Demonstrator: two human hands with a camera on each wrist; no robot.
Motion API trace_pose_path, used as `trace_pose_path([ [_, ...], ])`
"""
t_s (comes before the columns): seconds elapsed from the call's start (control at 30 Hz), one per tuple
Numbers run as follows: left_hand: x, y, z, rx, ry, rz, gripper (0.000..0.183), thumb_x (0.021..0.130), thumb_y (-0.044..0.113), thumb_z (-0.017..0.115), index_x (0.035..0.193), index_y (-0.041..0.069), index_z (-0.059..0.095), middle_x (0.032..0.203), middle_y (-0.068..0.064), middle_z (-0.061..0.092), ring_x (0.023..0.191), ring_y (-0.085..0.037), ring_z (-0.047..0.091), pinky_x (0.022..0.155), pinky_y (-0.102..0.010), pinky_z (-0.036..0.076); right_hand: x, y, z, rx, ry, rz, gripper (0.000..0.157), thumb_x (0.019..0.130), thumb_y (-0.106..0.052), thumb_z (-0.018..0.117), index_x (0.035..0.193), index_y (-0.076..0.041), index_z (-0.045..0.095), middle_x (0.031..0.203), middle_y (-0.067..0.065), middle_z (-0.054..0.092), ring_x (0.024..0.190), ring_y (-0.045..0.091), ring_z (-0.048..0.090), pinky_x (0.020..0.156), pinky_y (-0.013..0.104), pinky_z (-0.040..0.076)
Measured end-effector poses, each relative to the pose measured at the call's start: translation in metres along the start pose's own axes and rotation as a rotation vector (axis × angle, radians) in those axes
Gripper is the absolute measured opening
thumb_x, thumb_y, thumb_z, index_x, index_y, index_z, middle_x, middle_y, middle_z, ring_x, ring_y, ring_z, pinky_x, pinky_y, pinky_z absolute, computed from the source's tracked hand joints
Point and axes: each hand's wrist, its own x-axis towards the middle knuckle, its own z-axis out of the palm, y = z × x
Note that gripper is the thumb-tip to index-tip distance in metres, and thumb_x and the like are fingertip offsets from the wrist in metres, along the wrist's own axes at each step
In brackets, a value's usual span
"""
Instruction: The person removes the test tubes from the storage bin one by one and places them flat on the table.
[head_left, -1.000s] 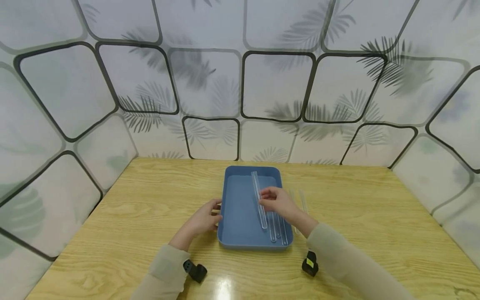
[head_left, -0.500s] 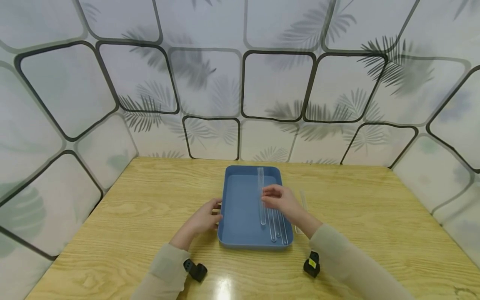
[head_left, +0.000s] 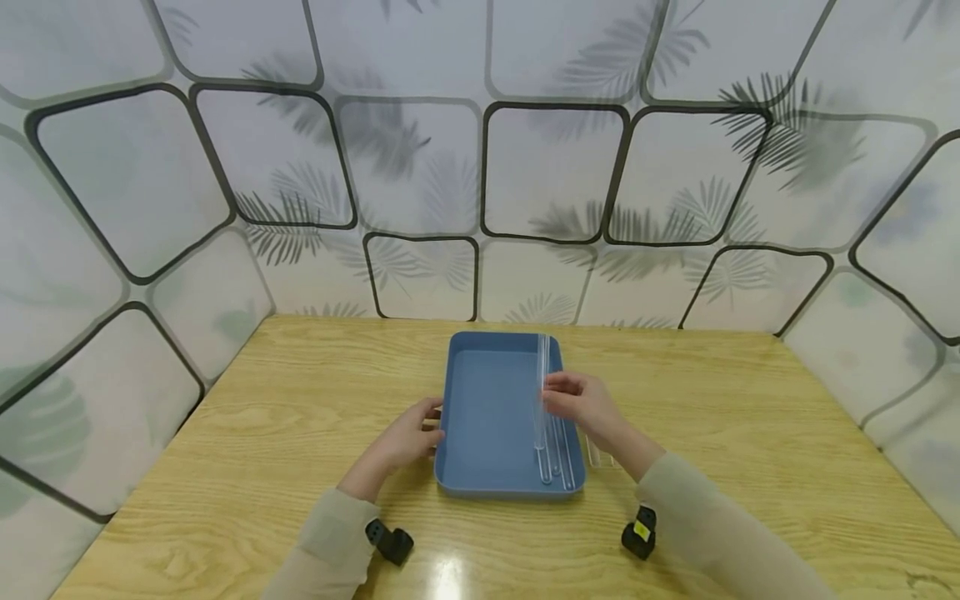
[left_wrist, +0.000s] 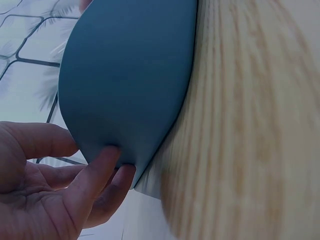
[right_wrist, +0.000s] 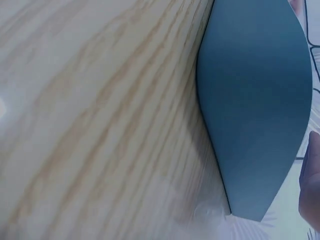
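My right hand (head_left: 588, 406) pinches a clear test tube (head_left: 542, 354) near its middle, over the right part of a blue tray (head_left: 486, 408). The tube's rounded end points toward me and overlaps several other clear tubes (head_left: 567, 471) lying lengthwise in the tray. My left hand (head_left: 408, 433) rests at the tray's left side, its fingers loosely bent. In the left wrist view, fingertips of the left hand (left_wrist: 55, 185) touch the tray's outer wall (left_wrist: 130, 85). The right wrist view shows only part of the right hand (right_wrist: 311, 185) beyond the tray wall (right_wrist: 255, 110).
A clear, flat-edged thing (head_left: 600, 457) lies on the wooden table (head_left: 300, 400) just right of the tray, partly hidden by the right forearm. A patterned cloth wall (head_left: 555, 175) stands behind the table and along both sides.
My right hand has carried the test tube rightward, from the tray's middle to above the other tubes, and the tube has straightened to lie lengthwise. My left hand stays put.
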Motion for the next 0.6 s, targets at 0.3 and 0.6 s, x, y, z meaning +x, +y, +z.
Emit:
trace_pose_path([
  [0.3, -0.001, 0.001, 0.000, -0.004, -0.003, 0.005, 0.047, 0.087, -0.006, 0.044, 0.132, -0.007, 0.031, 0.122, -0.028, 0.040, 0.108, -0.041, 0.044, 0.074, -0.043, 0.048, -0.009, -0.001, -0.017, 0.015, 0.016, -0.001, 0.038, 0.084, -0.005, 0.057, 0.114, 0.014, 0.046, 0.090, 0.005, 0.057, 0.081, 0.010, 0.058, 0.076, 0.027, 0.049],
  [0.6, 0.002, -0.003, 0.000, -0.003, 0.000, 0.006, 0.047, 0.087, -0.006, 0.044, 0.132, -0.006, 0.032, 0.122, -0.027, 0.041, 0.107, -0.040, 0.045, 0.074, -0.042, 0.049, -0.016, 0.004, -0.036, -0.009, 0.029, -0.011, 0.036, 0.085, -0.004, 0.055, 0.113, 0.016, 0.044, 0.090, 0.006, 0.057, 0.080, 0.009, 0.058, 0.077, 0.027, 0.049],
])
